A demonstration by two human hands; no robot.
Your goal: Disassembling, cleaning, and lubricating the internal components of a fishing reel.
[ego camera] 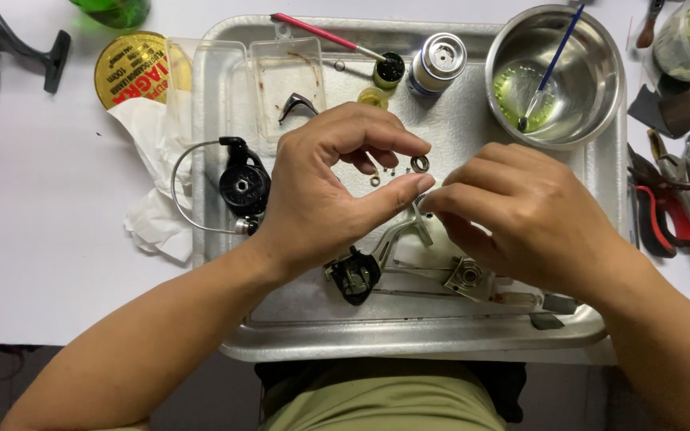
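Note:
My left hand [325, 195] hovers over the middle of the metal tray [409, 339], index finger and thumb spread in a curve with nothing visible between them. My right hand [521, 215] has its fingertips pinched together against my left thumb tip; whatever they hold is hidden. A small dark ring [420, 164] and a tiny washer [374, 181] lie on the tray in the gap of my left hand. Below the hands lies a silver arm [397, 233] joined to a black reel part [353, 276], beside a small grey gear housing [466, 276].
A black rotor with a wire bail [241, 185] lies at the tray's left by crumpled tissue [149, 207]. At the back are a clear plastic box [285, 80], a red-handled brush [321, 33], a small can [438, 62] and a steel bowl [600, 88] holding a blue brush. Pliers and wrenches [668, 211] lie right.

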